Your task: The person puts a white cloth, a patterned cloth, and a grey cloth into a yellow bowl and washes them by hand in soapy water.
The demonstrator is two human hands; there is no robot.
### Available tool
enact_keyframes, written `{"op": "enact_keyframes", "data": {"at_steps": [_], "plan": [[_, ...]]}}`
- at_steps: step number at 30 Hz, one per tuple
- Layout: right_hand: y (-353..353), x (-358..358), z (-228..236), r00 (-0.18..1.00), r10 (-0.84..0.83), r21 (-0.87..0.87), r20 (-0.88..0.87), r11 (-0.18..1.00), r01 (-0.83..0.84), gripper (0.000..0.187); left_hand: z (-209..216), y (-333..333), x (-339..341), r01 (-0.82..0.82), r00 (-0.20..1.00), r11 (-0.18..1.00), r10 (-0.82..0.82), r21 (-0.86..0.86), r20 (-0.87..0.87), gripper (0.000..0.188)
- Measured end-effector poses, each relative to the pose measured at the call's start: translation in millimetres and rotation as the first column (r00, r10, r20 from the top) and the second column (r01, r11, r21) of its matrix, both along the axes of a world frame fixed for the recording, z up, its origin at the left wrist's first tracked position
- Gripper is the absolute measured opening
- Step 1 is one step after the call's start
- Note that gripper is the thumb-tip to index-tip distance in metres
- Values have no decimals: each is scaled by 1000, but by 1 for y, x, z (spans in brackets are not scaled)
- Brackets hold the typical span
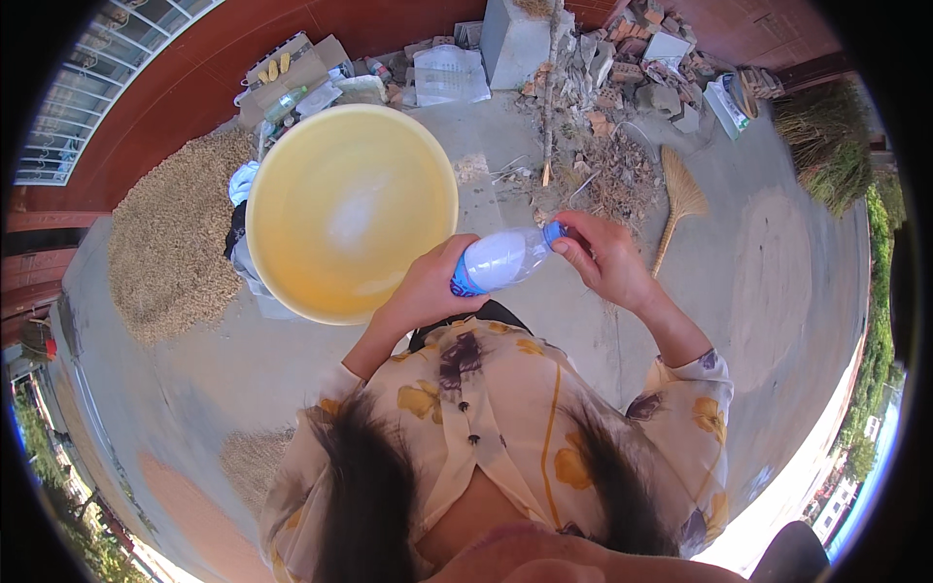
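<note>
Nearest the viewer is the wearer's patterned shirt [505, 379], pale with yellow and purple flowers. In front of it, at about waist level, a clear plastic bottle [501, 260] lies tilted, base toward the left and neck toward the upper right; its lower part carries a blue band and its body shows whitish, whether from contents or glare cannot be determined. The left hand [428, 284] is curled around the lower body of the bottle, its far fingers hidden behind it. The right hand [607, 260] is partly closed, thumb and fingers pinching the blue cap [553, 233] at the neck. Beyond the left hand, a large yellow basin [330, 175] stands on the concrete floor [777, 291]. To its left lies a heap of light-brown material [175, 243], kind not discernible. To the right, well apart from the basin, lies a straw broom [680, 194]. Farther off are a cardboard box [309, 68] with yellow cobs [274, 68], a pale block [515, 49], broken bricks and rubble [632, 70], and the dark red wall [389, 17].
</note>
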State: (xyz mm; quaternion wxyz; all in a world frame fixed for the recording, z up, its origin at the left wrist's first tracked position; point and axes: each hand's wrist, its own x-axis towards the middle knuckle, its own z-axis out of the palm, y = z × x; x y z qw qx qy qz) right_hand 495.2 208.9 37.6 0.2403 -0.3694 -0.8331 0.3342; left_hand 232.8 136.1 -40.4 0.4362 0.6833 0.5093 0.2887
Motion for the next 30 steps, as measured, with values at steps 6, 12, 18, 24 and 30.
{"op": "enact_keyframes", "data": {"at_steps": [6,12,18,24,30], "plan": [[5,40,-32,954,-248,-190,166,942,277,23,-34,14,54,-40,985,991,61,131,-161,68],[26,67,-31,997,-75,-181,-28,981,69,29,-41,36,69,206,946,929,-109,-306,306,74],[44,83,-49,999,36,-329,7,944,-31,33,-68,47,74,206,954,917,-111,-340,280,77],[49,85,-80,998,59,-351,-31,934,-66,31,-81,34,83,30,997,970,-12,-241,76,69],[78,65,-97,995,82,-405,56,913,-53,23,-100,35,93,-78,990,981,98,-179,105,80]]}}
